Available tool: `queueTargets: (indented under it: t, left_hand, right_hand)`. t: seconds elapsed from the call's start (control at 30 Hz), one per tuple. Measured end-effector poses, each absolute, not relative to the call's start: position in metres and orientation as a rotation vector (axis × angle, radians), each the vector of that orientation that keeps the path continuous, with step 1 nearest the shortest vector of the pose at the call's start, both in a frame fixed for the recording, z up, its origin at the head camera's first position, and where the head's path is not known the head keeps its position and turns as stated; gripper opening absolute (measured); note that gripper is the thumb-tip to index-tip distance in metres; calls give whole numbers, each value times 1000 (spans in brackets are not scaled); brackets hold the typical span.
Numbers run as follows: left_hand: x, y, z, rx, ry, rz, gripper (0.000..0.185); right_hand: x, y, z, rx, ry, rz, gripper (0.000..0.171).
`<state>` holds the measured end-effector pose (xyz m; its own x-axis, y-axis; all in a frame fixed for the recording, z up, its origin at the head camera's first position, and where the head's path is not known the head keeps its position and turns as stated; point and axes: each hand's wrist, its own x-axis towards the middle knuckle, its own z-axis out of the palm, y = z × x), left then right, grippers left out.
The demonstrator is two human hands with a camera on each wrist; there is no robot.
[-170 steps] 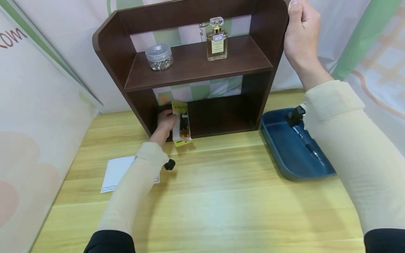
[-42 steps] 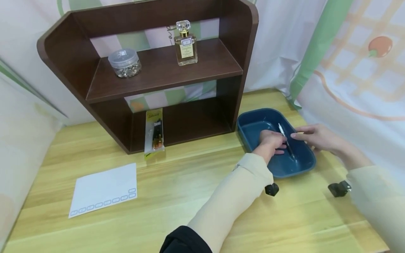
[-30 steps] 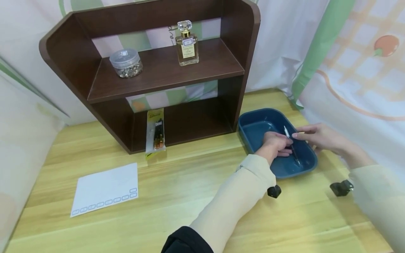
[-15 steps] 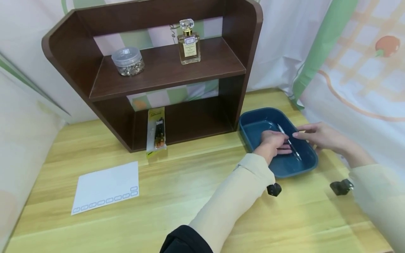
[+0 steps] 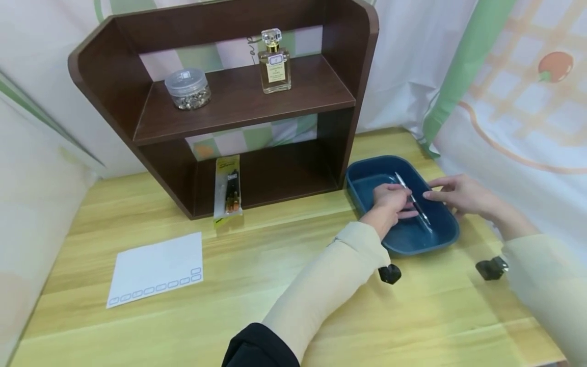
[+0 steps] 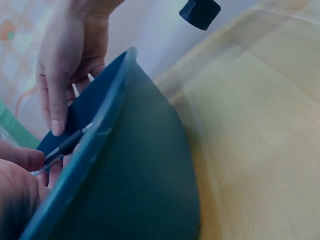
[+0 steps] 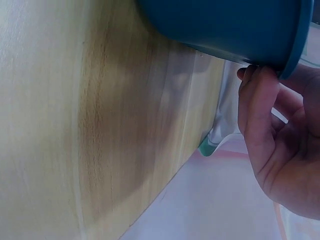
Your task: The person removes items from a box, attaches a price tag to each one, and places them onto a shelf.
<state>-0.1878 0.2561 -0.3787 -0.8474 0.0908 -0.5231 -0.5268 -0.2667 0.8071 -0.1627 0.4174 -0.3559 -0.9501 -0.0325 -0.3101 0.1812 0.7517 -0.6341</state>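
1. Shelf unit (image 5: 238, 102): dark wood, stands at the back of the table (image 5: 275, 306). A jar (image 5: 188, 89) and a perfume bottle (image 5: 274, 62) sit on the upper board; a yellow packet (image 5: 228, 191) leans at the lower opening. Well apart from the work.
2. Blue tray (image 5: 403, 242): on the table just right of the shelf unit. Looks like rigid plastic with a rounded rim, probably light enough to skid if nudged.
3. Right hand (image 5: 458, 196): at the tray's far rim, fingers loosely extended with the tips over the edge (image 7: 260, 95); pinches nothing.
4. Left hand (image 5: 390, 201): inside the tray, fingers curled round the pen, holding it off the tray floor.
5. Pen (image 5: 412, 201): slim, stiff, smooth barrel with a dark grip zone (image 6: 67, 145). Judged very light and a bit slippery; it would roll if dropped. Best hold: pinch at the dark grip section near mid-barrel, not the tip end.
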Motion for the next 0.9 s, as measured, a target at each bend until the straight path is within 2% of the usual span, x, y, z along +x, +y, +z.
queueTargets:
  t: [0.47, 0.9]
  left_hand:
    - [-189, 227, -365, -381, 1470, 2250, 14]
    - [-181, 196, -351, -238, 1425, 2292, 11]
  right_hand:
    - [-166, 417, -356, 90, 2667, -979, 54]
    - [-166, 417, -356, 64, 2675, -958, 58]
